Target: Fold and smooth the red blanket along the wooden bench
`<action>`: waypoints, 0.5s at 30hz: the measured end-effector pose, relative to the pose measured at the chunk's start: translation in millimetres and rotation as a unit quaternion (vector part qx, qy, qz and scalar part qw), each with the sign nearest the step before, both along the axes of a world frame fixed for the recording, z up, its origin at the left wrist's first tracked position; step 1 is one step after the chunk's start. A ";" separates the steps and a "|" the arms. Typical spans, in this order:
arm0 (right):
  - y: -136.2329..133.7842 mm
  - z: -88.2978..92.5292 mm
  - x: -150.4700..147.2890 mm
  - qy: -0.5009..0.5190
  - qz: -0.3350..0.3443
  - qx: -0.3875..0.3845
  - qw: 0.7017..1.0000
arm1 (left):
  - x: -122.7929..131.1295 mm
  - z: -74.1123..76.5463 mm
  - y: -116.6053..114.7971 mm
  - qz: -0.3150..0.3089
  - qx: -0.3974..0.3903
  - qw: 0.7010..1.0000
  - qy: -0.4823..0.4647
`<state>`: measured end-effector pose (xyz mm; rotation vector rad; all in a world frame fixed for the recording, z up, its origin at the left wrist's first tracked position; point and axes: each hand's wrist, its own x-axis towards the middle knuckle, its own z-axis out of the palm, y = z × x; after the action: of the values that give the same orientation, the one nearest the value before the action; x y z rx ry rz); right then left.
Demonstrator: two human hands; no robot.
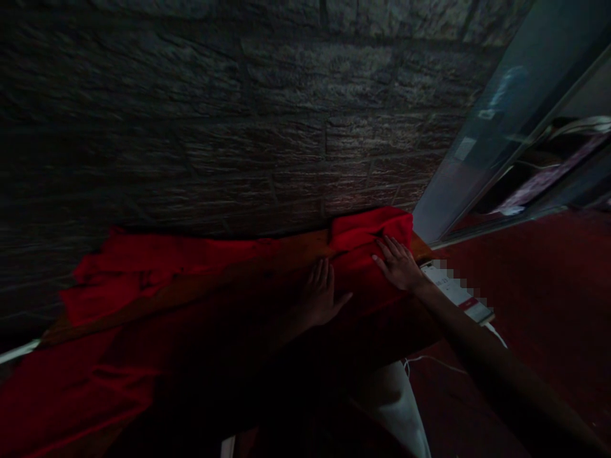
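Observation:
Red cloth lies over the right end of a wooden tabletop, with a folded or bunched part at the back against the wall. My right hand rests on this cloth, palm down and fingers spread. To its left, my left hand lies flat near the cloth's left edge, thumb stretched out. Deep shadow hides what is under the left palm. A second stretch of red cloth lies crumpled along the back left of the tabletop. More red fabric spreads over the front left.
A rough stone-block wall rises right behind the table. A white printed box or sheet sits by the table's right end, with a white cable below. Farther right are a doorway frame and red floor.

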<state>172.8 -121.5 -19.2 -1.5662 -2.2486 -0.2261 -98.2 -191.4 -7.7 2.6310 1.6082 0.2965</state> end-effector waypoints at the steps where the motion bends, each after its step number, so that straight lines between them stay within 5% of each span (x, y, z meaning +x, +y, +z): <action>1: 0.3 -1.6 1.2 0.002 0.002 0.007 1.000 | 0.3 -0.4 -0.3 0.003 -0.004 1.000 -0.003; 15: 0.6 -14.4 5.6 0.032 0.021 0.080 0.996 | -1.6 -3.6 -4.5 -0.008 -0.009 1.000 -0.016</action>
<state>178.3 -120.8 -33.6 -1.4228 -2.1549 -0.3321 -99.7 -195.9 -11.3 2.6104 1.5720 0.3189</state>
